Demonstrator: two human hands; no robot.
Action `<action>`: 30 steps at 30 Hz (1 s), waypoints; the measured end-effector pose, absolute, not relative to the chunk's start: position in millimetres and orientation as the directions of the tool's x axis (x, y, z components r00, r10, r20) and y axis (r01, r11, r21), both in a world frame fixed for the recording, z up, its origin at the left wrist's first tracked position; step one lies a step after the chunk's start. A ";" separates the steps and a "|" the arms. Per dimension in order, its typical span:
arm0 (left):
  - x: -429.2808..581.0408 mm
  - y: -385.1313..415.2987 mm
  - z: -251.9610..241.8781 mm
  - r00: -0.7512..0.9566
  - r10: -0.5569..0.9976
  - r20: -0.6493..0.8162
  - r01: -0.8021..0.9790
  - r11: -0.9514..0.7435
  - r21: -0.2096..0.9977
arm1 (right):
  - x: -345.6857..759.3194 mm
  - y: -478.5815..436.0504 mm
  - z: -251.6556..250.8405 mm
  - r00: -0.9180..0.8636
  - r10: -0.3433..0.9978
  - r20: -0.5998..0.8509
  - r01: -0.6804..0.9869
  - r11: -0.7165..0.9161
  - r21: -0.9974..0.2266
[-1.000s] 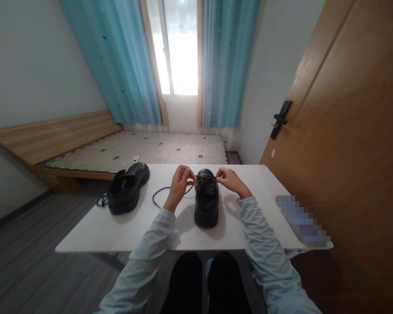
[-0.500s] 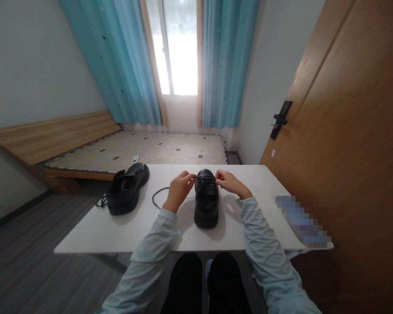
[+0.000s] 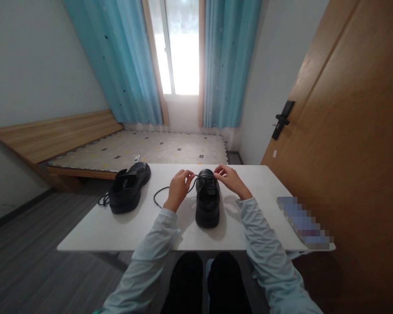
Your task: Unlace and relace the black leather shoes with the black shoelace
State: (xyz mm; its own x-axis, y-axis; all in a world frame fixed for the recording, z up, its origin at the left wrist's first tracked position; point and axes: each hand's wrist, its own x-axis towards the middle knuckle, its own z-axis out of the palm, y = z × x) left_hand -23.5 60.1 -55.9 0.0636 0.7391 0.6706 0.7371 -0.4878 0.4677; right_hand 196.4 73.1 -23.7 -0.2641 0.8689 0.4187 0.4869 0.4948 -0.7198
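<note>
Pinching a black lace with the left hand and right hand, fingertips pressed together at the top of the black shoe, centre of frame on the white table. Second shoe sitting well apart, left of centre.

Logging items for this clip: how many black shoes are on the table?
2: one black shoe between both hands at the centre, the other black shoe toward the table's left edge.
</note>
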 end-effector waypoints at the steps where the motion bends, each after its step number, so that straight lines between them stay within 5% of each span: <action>1: -22.7 60.7 -56.0 0.056 0.757 0.651 0.705 -0.492 0.511 | 195.2 71.7 -22.8 -0.274 0.858 0.434 0.466 0.513 -0.721; 11: -16.1 59.6 -55.9 0.018 0.905 0.425 0.317 -0.408 0.856 | 179.1 61.5 -21.0 -0.507 0.711 0.486 0.413 0.696 -0.587; 30: -18.2 63.3 -58.9 0.070 0.941 0.331 0.000 -0.332 0.943 | 174.4 67.6 -34.6 -0.542 0.710 0.449 0.536 0.704 -0.466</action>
